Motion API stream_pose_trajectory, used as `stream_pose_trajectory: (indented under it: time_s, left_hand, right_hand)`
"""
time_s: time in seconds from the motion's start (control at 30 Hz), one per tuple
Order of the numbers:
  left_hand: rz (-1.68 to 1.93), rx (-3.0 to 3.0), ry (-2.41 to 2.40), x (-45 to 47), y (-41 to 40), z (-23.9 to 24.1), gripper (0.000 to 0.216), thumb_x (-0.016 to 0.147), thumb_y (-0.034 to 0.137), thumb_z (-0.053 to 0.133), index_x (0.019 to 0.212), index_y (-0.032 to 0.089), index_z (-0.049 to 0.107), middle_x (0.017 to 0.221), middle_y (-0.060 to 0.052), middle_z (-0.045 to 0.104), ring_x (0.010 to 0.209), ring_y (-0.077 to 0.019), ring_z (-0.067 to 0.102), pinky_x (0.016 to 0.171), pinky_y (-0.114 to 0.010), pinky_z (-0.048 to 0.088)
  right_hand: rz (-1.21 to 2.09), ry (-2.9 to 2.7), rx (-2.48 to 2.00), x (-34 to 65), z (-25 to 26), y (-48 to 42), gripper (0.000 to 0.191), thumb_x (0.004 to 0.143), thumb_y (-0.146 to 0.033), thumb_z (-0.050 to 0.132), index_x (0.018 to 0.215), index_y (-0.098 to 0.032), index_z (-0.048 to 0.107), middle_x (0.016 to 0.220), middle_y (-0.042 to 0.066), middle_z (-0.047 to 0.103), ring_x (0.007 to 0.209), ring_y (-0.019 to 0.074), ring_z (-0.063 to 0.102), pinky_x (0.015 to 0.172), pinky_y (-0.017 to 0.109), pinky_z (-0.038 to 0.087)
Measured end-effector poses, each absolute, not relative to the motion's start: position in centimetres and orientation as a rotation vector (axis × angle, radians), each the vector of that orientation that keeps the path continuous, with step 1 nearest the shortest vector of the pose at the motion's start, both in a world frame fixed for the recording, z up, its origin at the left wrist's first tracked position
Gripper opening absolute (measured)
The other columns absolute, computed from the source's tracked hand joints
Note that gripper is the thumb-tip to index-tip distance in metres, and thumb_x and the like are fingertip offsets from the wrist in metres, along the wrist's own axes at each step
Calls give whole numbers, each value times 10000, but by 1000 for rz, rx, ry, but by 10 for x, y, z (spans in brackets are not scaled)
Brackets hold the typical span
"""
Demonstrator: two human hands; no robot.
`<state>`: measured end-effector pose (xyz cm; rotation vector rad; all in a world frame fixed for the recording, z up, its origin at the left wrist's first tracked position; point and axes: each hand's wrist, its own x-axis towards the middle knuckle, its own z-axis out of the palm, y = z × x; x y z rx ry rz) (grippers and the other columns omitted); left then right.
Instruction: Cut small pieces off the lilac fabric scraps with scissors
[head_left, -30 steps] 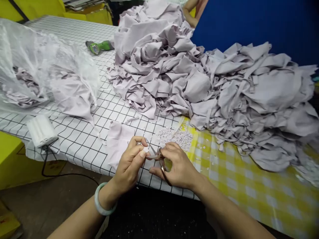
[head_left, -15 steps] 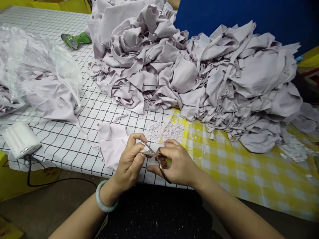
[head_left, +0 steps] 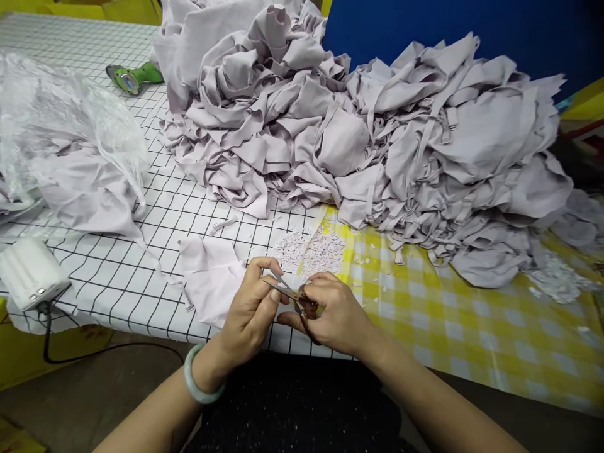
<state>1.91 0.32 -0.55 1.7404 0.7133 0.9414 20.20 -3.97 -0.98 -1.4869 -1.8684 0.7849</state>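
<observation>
My right hand (head_left: 337, 311) grips a pair of small scissors (head_left: 287, 289) by the bronze-coloured handles. The blades stand apart and point left, up against the fingers of my left hand (head_left: 252, 314). Those fingers are closed in a pinch, with thumb and forefinger beside the blade tips. A pale lilac piece of fabric (head_left: 207, 274) runs from the table in behind my left hand; its pinched edge is mostly hidden by the fingers. Just beyond both hands lies a heap of tiny fabric snippets (head_left: 323, 251).
Large piles of lilac fabric (head_left: 344, 141) cover the back of the table. On the left are a clear plastic bag (head_left: 108, 113) with fabric, a green handheld tool (head_left: 134, 78) and a white box (head_left: 33, 274) with a black cable. Yellow checked cloth (head_left: 448, 340) covers the right side.
The whole view has shifted slightly. My left thumb has moved a little along the pinch beside the blades. The scissors stay in my right hand with their blades apart.
</observation>
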Motion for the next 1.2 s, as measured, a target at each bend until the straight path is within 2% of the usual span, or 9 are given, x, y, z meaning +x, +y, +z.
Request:
stream_pose_trajectory:
  time_s: [0.3,0.4,0.5,0.67,0.73,0.9,1.03,1.1,1.2]
  left_hand:
    - [850,1898,613,46,18,-24,252,1036,199,395,852,194,567,917,-75,517,1089,-239,492,913,-377,482]
    - [657,2050,531,40,11,-16,213,1024,205,429,882,176,585,1056,-112,574,1051,-228,561,895,-370,515]
    - [489,2183,475,11,3,0,149,973,315,587,917,178,601,1212,-130,602,1062,-247,598,930,-400,529]
    - [906,2066,1418,-75,17,-5,203,957,113,404,853,204,552,1042,-82,575,996,-221,582,874,-394,534]
    - [928,2040,1707,-100,31,-18,144,918,141,471,987,192,586,1073,-95,546,1025,-248,567,892,-433,528]
    - [844,2286,1640,-93,72,-35,582,870,163,576,1431,200,423,1438,-165,410,1354,-338,392,1142,-563,355]
    - [723,2203,1574,-61,116,-29,346,856,100,552,1186,182,612,1353,-155,518,1316,-337,422,1132,-567,337]
    - [647,2128,1530,-51,139,-26,119,799,154,664,917,166,653,1119,-139,619,1171,-348,517,1049,-566,407]
    - [625,2055,1416,-47,160,-15,190,767,205,723,680,177,556,775,-51,593,844,-254,597,866,-459,518]
  right_hand:
    - [787,-1630,-1787,224,-31,-59,621,853,-670,632,489,-212,421,468,-38,431,474,115,396,533,277,338]
    - [879,-1455,-1855,237,-34,-65,546,809,-674,675,566,-214,509,522,-27,499,492,126,457,493,269,356]
    - [889,-1438,-1829,248,-36,-66,437,796,-640,705,807,-218,596,687,5,614,612,169,580,579,289,469]
    - [844,-1564,-1736,225,-38,-56,397,834,-580,695,976,-235,558,981,77,663,887,252,645,786,398,532]
    - [812,-1643,-1622,201,-38,-51,401,814,-532,743,984,-232,540,1024,97,662,930,274,642,808,426,537]
    - [718,-1898,-1362,147,-43,-43,267,821,-270,742,929,-226,503,941,91,656,889,273,611,755,394,517]
    - [826,-2013,-1274,135,-44,-48,228,818,-126,655,808,-233,453,756,27,591,718,206,555,623,300,445]
    - [866,-2016,-1251,136,-43,-52,240,813,-149,681,804,-232,456,759,22,593,716,198,553,619,290,439]
    - [923,-1934,-1271,141,-41,-53,248,823,-212,725,828,-234,478,794,22,621,743,203,580,646,298,462]
